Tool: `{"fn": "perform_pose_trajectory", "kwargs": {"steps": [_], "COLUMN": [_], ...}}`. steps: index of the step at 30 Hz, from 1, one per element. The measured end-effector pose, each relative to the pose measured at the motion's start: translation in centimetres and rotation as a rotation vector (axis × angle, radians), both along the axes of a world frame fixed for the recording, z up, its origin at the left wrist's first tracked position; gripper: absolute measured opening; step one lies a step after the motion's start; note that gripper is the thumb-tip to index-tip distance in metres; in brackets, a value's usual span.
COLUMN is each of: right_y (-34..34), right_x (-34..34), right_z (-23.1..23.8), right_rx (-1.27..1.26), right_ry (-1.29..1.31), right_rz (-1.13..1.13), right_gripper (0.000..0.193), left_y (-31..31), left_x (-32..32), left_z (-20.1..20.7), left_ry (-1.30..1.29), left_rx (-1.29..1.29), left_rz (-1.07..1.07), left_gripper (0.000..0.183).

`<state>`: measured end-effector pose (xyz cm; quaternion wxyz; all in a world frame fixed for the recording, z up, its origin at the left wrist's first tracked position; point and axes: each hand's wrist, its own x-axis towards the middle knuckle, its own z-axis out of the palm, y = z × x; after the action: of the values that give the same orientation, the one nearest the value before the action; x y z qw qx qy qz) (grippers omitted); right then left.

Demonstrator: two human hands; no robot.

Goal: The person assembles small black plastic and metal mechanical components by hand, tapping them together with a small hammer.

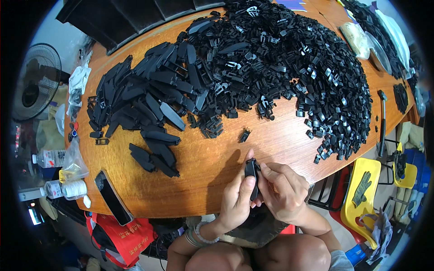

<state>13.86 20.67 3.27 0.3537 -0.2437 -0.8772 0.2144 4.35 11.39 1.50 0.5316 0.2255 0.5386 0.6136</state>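
Above the table's near edge, my left hand (237, 197) is closed round a long black plastic piece (251, 172), held upright with its narrow end up. My right hand (285, 189) meets it from the right, fingers curled and thumb pressed near its upper end; any small part between these fingers is hidden. Just beyond my hands a single small black clip (244, 135) lies on the wooden table (199, 180). Similar long black plastic pieces (151, 97) are heaped at the left. A large mound of small black plastic clips (280, 58) spreads from the middle to the right.
A phone (113, 198) lies at the near left table edge, by a plastic bag (76, 160) and bottles. At the right edge rests a hammer (383, 122). A black bin (131, 20) stands at the back. Beside the table is a yellow chair (361, 194) with a glove on it.
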Motion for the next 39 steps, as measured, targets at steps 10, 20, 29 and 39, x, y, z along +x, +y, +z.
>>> {"fn": "perform_pose_trajectory", "kwargs": {"steps": [10,20,29,39], "right_y": [-0.1,-0.4,2.5,5.0], "right_x": [0.2,1.2,2.3,2.7], "right_z": [0.8,0.7,-1.1,-0.6], "right_rx": [-0.081,-0.064,-0.191,-0.167], "right_ry": [-0.023,-0.038,-0.051,-0.335], "right_rz": [0.04,0.162,0.341,0.127], "right_gripper": [0.021,0.047,0.044,0.026], "left_y": [-0.5,-0.7,-1.2,1.2], "left_x": [0.9,-0.4,-2.3,-2.6], "left_z": [-0.1,0.5,1.2,0.5], "left_ry": [0.312,0.202,-0.285,1.171], "left_rx": [-0.001,0.002,-0.063,0.078], "left_rz": [0.071,-0.005,-0.297,-0.093], "left_gripper": [0.054,0.056,0.049,0.041]}}
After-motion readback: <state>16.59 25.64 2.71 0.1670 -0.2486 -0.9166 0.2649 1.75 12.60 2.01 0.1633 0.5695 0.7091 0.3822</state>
